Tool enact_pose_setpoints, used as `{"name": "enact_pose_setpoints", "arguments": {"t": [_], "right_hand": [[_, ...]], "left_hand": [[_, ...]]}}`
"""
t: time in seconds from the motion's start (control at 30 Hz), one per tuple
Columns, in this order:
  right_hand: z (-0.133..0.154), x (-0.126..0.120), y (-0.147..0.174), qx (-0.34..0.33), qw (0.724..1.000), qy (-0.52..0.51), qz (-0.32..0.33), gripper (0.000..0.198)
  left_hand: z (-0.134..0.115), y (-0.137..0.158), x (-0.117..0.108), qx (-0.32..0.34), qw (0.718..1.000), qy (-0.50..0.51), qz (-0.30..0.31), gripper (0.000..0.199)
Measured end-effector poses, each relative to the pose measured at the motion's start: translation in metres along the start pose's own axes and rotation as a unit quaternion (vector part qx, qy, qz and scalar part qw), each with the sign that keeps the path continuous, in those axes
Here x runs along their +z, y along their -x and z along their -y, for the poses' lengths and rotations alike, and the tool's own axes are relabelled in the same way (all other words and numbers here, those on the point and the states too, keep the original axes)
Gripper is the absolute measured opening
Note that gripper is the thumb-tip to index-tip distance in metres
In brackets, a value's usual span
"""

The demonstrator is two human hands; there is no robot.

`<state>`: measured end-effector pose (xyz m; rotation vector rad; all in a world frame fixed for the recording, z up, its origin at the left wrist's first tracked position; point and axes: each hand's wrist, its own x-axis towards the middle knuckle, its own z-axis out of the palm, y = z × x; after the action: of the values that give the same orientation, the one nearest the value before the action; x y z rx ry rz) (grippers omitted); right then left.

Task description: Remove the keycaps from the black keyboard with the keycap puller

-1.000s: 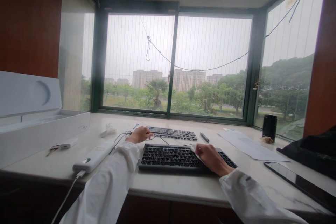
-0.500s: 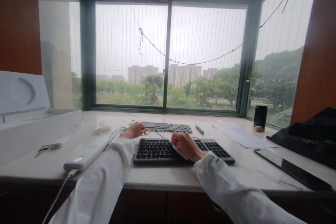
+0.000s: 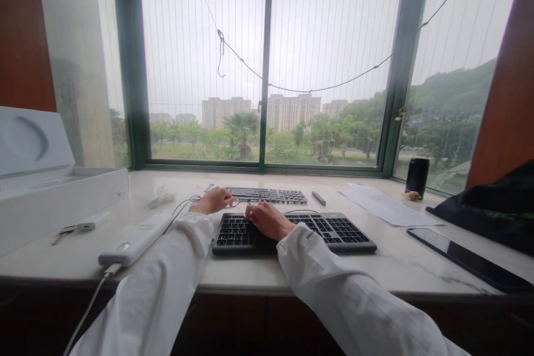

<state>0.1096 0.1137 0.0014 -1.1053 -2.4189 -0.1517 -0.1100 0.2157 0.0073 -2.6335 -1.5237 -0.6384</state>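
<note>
A black full-size keyboard [image 3: 342,233] lies near the front of the marble desk. My right hand [image 3: 269,219] rests on its left half, fingers curled in and closed. Half a second ago a thin white tissue showed under this hand; now the hand covers whatever is in it. My left hand [image 3: 214,200] is at the keyboard's back left corner, fingers bent and closed, close to a thin dark cable [image 3: 183,204]. What its fingers hold, if anything, is hidden. Behind both hands lies a second, slimmer keyboard [image 3: 287,196].
On the left are an open white box [image 3: 95,186], a white power strip [image 3: 133,242] with a plugged cable, and a small adapter [image 3: 89,225]. On the right lie a dark pen-like stick [image 3: 319,198], papers [image 3: 379,206], a black can [image 3: 417,177], a phone [image 3: 463,256] and black fabric [image 3: 492,206].
My right hand has slid left across the keys, from the middle of the keyboard to its left part. The white tissue edge is out of sight. My left hand has stayed about where it was.
</note>
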Motion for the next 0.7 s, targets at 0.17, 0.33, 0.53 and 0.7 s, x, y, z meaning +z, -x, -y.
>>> {"name": "enact_pose_setpoints", "arguments": {"t": [0.17,0.33,0.53,0.7], "right_hand": [[-0.039,-0.028,0.039,0.03,0.999,0.021,0.02,0.025],[-0.081,-0.059,0.088,0.093,0.995,0.037,0.024,0.024],[-0.111,-0.083,0.128,0.162,0.986,0.05,-0.006,0.02],[-0.094,-0.083,0.14,0.177,0.983,-0.002,-0.041,0.017]], "left_hand": [[0.001,-0.001,0.0,-0.005,1.0,0.012,0.008,0.049],[0.002,-0.002,0.001,-0.001,1.0,0.023,0.011,0.049],[0.004,-0.003,0.003,-0.001,0.999,0.035,0.015,0.051],[0.004,-0.001,0.002,-0.004,0.999,0.038,0.024,0.052]]}}
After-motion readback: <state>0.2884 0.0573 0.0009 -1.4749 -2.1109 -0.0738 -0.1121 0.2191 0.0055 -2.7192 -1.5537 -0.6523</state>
